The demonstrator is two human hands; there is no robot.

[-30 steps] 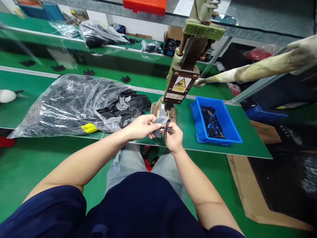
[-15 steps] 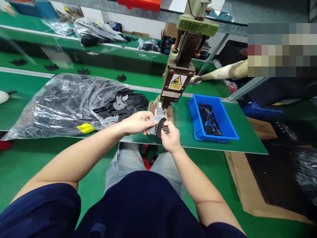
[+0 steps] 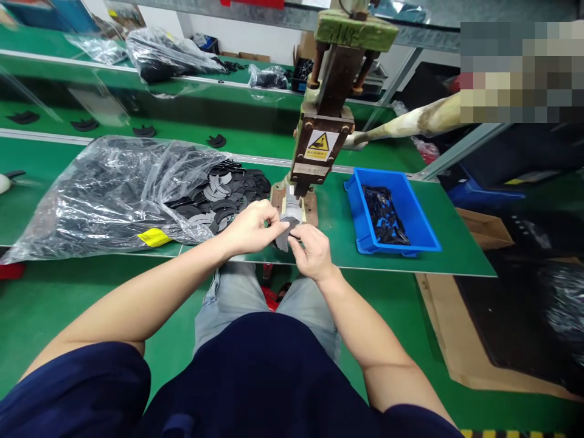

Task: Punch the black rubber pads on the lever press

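My left hand (image 3: 250, 226) and my right hand (image 3: 310, 249) meet just in front of the press base (image 3: 294, 205), both pinching a dark grey curved flat piece (image 3: 283, 234) between their fingertips. The piece hangs over the near edge of the green bench (image 3: 447, 243). Directly above stands the press head (image 3: 323, 141) with a yellow warning label. To the left of my left hand, a pile of similar black curved pieces (image 3: 228, 191) spills out of a clear plastic bag (image 3: 118, 191).
A blue bin (image 3: 422, 228) with small black parts sits right of the press. The press lever (image 3: 410, 121) reaches to the right. Behind runs a green conveyor (image 3: 182, 131) carrying single black pieces, with more bags beyond. A cardboard sheet (image 3: 460, 328) lies on the floor at right.
Both hands have shifted a little up toward the press base. The right hand has turned the curved piece, and the fingertips of both hands have closed in over it.
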